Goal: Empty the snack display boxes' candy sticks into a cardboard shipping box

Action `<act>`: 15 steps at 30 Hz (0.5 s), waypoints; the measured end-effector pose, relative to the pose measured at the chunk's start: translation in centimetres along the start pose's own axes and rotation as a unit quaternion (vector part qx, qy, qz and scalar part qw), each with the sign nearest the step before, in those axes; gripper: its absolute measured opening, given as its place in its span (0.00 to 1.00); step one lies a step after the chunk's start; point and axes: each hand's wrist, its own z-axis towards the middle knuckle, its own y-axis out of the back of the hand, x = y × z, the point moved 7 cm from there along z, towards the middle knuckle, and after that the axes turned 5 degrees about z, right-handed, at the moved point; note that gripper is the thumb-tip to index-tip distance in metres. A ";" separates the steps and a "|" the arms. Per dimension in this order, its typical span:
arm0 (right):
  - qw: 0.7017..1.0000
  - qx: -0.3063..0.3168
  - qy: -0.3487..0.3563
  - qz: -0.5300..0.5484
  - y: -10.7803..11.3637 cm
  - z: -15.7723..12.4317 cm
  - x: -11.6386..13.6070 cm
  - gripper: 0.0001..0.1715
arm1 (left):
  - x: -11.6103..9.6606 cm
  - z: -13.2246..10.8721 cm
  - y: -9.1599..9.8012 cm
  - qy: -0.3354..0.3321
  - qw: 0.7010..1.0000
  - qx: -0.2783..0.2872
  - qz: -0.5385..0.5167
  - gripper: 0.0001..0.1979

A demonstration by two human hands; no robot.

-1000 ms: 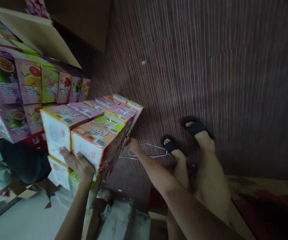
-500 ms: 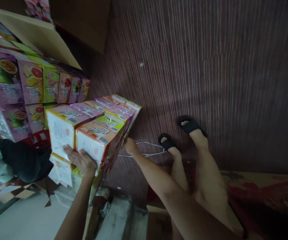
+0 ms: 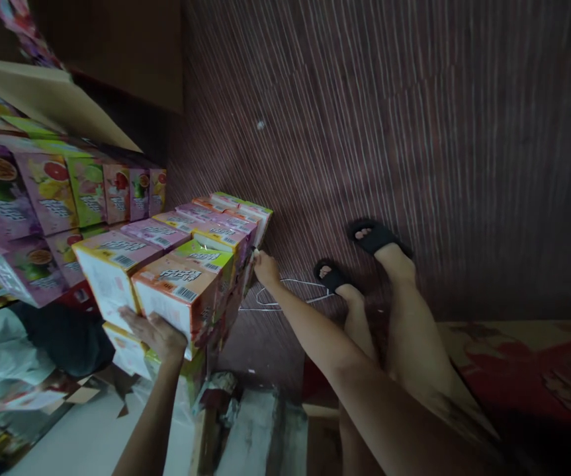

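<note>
A: Head view shows our left hand [image 3: 153,334] spread flat against the near end of the stack of cartons [image 3: 180,264], palm pressed to the orange carton [image 3: 176,301] and the white-ended one beside it. It is pressing, not closed around anything.

B: And our right hand [image 3: 265,268] reaches to the far side of the same stack. We cannot tell how its fingers are set; they are partly hidden behind the boxes.

A: We judge the cartons stiff but easily dented at the corners, light singly, heavy and prone to sliding apart as a block. Squeezing from both ends, low on the faces, looks the safest hold.

B: The stack sits in front of us, above the striped floor [image 3: 389,132], left of our sandalled feet [image 3: 354,254]. It rests on further cartons below.

A: Behind it, an open cardboard case [image 3: 51,99] holds rows of fruit-printed boxes [image 3: 47,192], packed upright side by side.

B: A thin white wire [image 3: 290,294] lies on the floor by our right wrist.
</note>
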 end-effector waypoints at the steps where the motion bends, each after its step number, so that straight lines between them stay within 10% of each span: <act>1: 1.000 -0.001 -0.001 0.004 0.0 -0.1 -0.1 0.23 | -0.1 0.0 0.0 -0.001 1.000 -0.001 0.002 0.36; 10: 0.999 -0.030 -0.032 0.018 2.8 4.7 -1.9 0.26 | -1.2 -0.3 0.4 0.012 1.000 -0.011 0.019 0.37; 15: 0.999 0.030 0.001 0.030 -1.9 8.7 -1.4 0.23 | -2.1 -0.6 0.4 0.013 1.000 0.006 0.024 0.38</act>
